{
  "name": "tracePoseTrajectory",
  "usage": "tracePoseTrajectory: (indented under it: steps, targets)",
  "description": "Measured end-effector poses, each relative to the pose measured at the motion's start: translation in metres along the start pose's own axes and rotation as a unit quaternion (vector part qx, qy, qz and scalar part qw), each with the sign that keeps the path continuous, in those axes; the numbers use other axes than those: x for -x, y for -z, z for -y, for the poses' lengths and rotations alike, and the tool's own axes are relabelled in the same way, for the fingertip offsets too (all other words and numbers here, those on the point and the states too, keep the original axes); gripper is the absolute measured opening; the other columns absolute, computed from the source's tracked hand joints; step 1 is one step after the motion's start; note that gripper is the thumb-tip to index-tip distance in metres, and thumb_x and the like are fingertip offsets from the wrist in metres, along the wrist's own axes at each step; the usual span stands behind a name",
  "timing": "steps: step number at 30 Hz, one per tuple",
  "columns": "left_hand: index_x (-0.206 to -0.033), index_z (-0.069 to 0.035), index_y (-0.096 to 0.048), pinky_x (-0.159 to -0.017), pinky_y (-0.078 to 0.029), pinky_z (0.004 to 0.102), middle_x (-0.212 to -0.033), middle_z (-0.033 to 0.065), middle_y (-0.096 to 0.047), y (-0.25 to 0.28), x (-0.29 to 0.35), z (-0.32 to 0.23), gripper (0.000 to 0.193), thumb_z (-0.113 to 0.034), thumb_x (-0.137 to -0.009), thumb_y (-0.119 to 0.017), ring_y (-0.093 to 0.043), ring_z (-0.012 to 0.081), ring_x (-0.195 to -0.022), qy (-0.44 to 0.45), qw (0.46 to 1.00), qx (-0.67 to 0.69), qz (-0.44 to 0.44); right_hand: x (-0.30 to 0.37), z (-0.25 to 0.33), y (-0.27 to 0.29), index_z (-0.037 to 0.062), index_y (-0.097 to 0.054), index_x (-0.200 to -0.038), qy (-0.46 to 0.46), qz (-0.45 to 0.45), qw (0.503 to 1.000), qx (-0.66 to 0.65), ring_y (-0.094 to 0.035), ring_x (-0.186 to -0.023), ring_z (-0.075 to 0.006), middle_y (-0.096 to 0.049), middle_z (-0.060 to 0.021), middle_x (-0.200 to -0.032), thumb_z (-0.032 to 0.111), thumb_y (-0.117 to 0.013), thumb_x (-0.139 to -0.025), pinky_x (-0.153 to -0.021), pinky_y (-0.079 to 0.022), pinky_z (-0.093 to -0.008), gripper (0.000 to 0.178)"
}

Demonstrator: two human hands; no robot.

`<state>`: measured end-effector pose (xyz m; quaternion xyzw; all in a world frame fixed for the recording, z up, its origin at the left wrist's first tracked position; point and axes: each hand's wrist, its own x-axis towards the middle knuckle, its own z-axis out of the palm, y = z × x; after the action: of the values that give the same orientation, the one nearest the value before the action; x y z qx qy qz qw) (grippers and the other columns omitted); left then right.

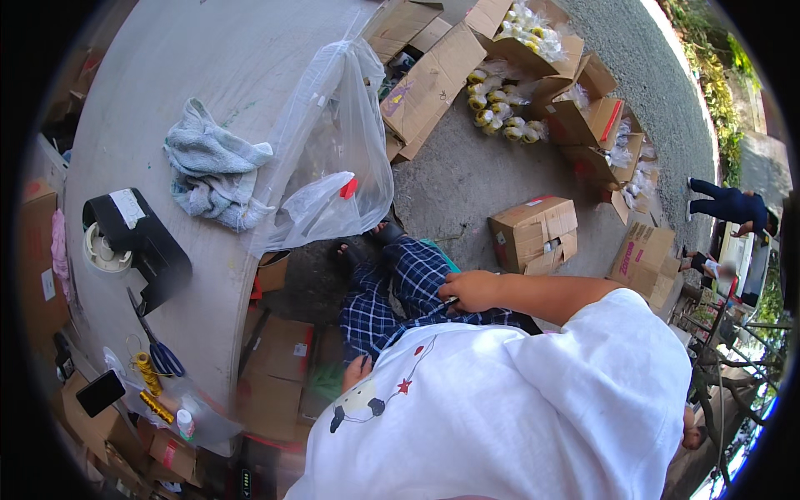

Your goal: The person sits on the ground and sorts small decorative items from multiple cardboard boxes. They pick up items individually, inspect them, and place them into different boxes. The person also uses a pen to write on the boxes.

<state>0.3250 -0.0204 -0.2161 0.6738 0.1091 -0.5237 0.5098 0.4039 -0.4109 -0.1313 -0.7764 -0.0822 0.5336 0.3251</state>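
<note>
My right hand (468,291) rests on the thigh of my blue plaid trousers (408,273), its fingers curled downward. Something small and dark shows beneath the fingers, too hidden to name. My left hand (357,372) lies low by my other thigh, mostly covered by my white shirt (508,392), so its grip does not show. On the table (217,308) to my left, a clear plastic bag (333,158) droops over the edge, with a small red piece in it. Beside it lies a crumpled grey-blue towel (218,167).
A black tape dispenser (158,242), dark-handled scissors (164,358), gold thread spools (148,375) and a phone (100,393) sit leftward. Ahead, open cartons (433,92) surround wrapped yellow-and-white items (496,104). A closed carton (533,233) stands on the ground. A person (729,207) stands far right.
</note>
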Motion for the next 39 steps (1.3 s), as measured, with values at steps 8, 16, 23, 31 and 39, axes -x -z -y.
tracePoseTrajectory:
  steps: [8,16,23,31,39]
  targets:
    - [-0.109,-0.002,-0.056,-0.077,-0.042,0.024,-0.093,0.0052,-0.061,0.025,-0.02,-0.079,0.041,-0.037,-0.092,-0.043,-0.053,0.0105,-0.086,0.235,0.963,0.069,0.114,0.003,0.014,-0.014,0.0053,-0.056,-0.1,-0.001,-0.06,0.998,0.016,-0.053,-0.097,-0.0295,-0.054,-0.0132,-0.102,0.011,-0.058,-0.072,-0.081,-0.044,-0.038,0.029]
    - [-0.096,-0.002,-0.054,-0.07,-0.041,0.023,-0.081,0.0033,-0.054,-0.008,-0.032,-0.133,0.024,-0.023,-0.093,-0.044,-0.048,0.0084,-0.077,0.15,0.97,-0.004,0.192,0.096,-0.021,0.028,-0.0005,-0.052,-0.097,-0.153,-0.043,0.981,-0.114,-0.058,-0.084,-0.0355,-0.06,-0.0205,-0.089,0.016,-0.055,-0.077,-0.074,-0.045,-0.0425,0.026]
    - [-0.085,-0.006,-0.046,-0.067,-0.038,0.022,-0.075,0.0015,-0.048,-0.107,-0.115,-0.191,0.025,-0.029,-0.093,-0.043,-0.044,0.0074,-0.074,0.195,0.943,-0.119,0.241,0.165,-0.141,0.03,-0.0001,-0.052,-0.108,-0.161,0.036,0.968,-0.188,-0.057,-0.093,-0.0347,-0.058,-0.0219,-0.1,0.028,-0.054,-0.075,-0.079,-0.045,-0.0413,0.043]
    - [-0.089,-0.007,-0.047,-0.069,-0.038,0.0222,-0.079,0.0042,-0.05,-0.273,-0.192,-0.267,0.034,-0.04,-0.092,-0.039,-0.046,0.0091,-0.077,0.298,0.869,-0.246,0.31,0.247,-0.288,0.035,0.0065,-0.05,-0.112,-0.112,0.044,0.93,-0.346,-0.057,-0.093,-0.0297,-0.059,-0.0162,-0.102,0.021,-0.058,-0.075,-0.079,-0.044,-0.0369,0.041]
    - [-0.097,-0.007,-0.051,-0.071,-0.039,0.0226,-0.082,0.0054,-0.053,-0.386,-0.243,-0.434,0.036,-0.042,-0.091,-0.042,-0.049,0.0104,-0.078,0.327,0.856,-0.295,0.271,0.262,-0.379,0.063,0.0068,-0.054,-0.107,-0.082,0.055,0.914,-0.392,-0.058,-0.091,-0.0256,-0.061,-0.0138,-0.097,0.027,-0.056,-0.081,-0.078,-0.044,-0.0361,0.034]
